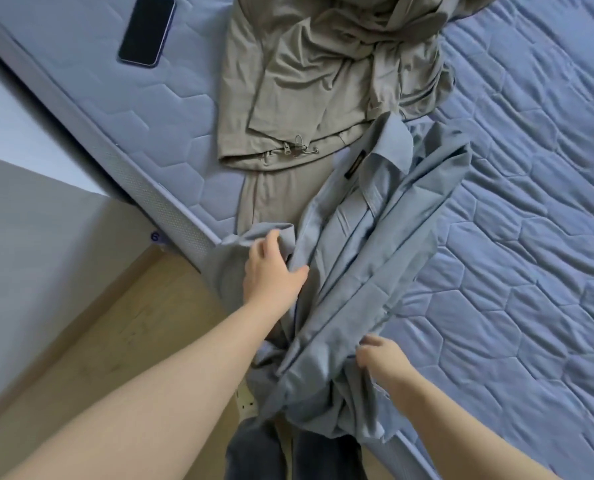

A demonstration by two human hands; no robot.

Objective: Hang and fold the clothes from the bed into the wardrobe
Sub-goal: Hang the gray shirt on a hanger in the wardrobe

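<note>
While both hands were on the blue-grey shirt (375, 244), I could see it lying bunched into long folds across the near corner of the mattress (530, 237). Its collar and dark neck label pointed up the bed, and its lower end spilled over the mattress edge towards the person's legs.

From my feed, the left hand (274, 268) was clenched on a loose fold at the shirt's left side, right at the mattress corner. The thumb lay against the cloth on one side and the fingers curled over the fold on the other. The right hand (382, 355) was lower down, at the shirt's right edge where the cloth began to hang off the bed. It was blurred, but its fingers looked bent into the fabric, grasping a bunch of it.

Further up the mattress, a khaki garment (323, 81) lay crumpled, its hem with drawstring toggles just beside the shirt's collar. More khaki cloth ran down from under that hem and passed beneath the shirt's left fold. A phone (147, 29) lay face up near the far left edge of the mattress, well apart from the clothes. Pale wooden floor (132, 323) showed beside the bed, and dark trousers (254, 455) on the person's legs showed at the bottom of the view.
</note>
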